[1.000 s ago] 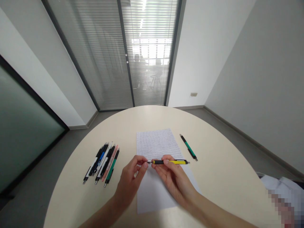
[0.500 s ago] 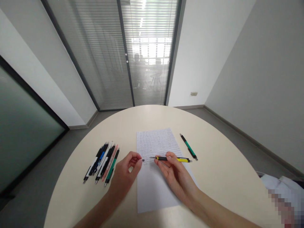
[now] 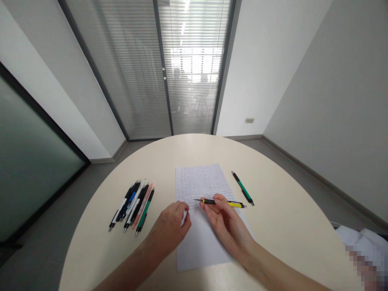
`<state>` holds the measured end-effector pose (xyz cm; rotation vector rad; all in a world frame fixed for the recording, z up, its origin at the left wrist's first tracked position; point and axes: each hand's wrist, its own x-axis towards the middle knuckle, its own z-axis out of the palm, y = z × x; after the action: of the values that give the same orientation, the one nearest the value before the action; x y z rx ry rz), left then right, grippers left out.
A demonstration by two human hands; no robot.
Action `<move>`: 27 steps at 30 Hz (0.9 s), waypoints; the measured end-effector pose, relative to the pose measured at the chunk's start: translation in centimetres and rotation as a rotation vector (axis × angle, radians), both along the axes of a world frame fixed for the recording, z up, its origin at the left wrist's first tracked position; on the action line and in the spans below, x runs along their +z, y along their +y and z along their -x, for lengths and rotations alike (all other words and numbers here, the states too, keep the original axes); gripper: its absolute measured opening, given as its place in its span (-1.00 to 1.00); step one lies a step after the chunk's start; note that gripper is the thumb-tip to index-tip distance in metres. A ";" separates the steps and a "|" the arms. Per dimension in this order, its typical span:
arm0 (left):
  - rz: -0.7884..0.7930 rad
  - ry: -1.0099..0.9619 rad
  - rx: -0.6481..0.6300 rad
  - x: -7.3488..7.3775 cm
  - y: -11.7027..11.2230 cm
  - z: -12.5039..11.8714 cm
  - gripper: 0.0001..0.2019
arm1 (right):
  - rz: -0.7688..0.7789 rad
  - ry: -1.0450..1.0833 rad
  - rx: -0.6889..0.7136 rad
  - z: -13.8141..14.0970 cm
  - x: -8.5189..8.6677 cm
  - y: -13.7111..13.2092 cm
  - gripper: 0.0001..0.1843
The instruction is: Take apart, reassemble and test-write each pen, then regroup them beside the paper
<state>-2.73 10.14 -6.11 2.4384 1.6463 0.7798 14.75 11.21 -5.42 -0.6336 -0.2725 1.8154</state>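
My right hand (image 3: 226,228) holds a yellow and black pen (image 3: 233,204) lengthwise, its thin bare front end pointing left and its clip end to the right. My left hand (image 3: 172,220) is just left of that point, apart from the pen, with its fingers curled and the thumb below them. A small dark bit of the pen tip (image 3: 187,212) shows between thumb and fingers; the rest is hidden. Under both hands lies a sheet of paper (image 3: 197,250), its upper part covered with handwriting.
Several pens (image 3: 133,204) lie side by side on the left of the round table (image 3: 194,149). A green and black pen (image 3: 243,188) rests right of the paper. Beyond are a glass partition with blinds (image 3: 194,97) and white walls. A partly pixelated person (image 3: 360,242) is at the lower right edge.
My left hand has turned and come down slightly to the right, so the small metal pen tip it pinched is now mostly hidden. My right hand and the yellow pen stay nearly still.
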 end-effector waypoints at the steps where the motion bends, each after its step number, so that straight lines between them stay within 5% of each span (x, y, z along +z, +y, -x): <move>1: 0.003 -0.015 0.001 0.0 0.0 0.0 -0.86 | 0.000 0.003 0.000 0.0 0.0 0.0 -0.77; 14: 0.009 -0.057 -0.006 0.7 -0.2 0.6 -0.84 | 0.031 -0.002 -0.012 -0.3 -0.1 -0.1 -0.78; 22: -0.075 -0.249 -0.060 1.6 -1.2 0.9 -0.83 | -0.010 -0.026 0.048 -0.7 0.5 -0.4 -0.73; 27: 0.007 -0.370 -0.118 1.8 -2.1 0.4 -0.76 | -0.013 -0.029 0.096 -1.2 1.5 -1.3 -0.67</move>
<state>-3.15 8.06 -4.30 2.1922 1.3538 1.1203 15.91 9.92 -3.90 -0.6483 -0.3390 1.8957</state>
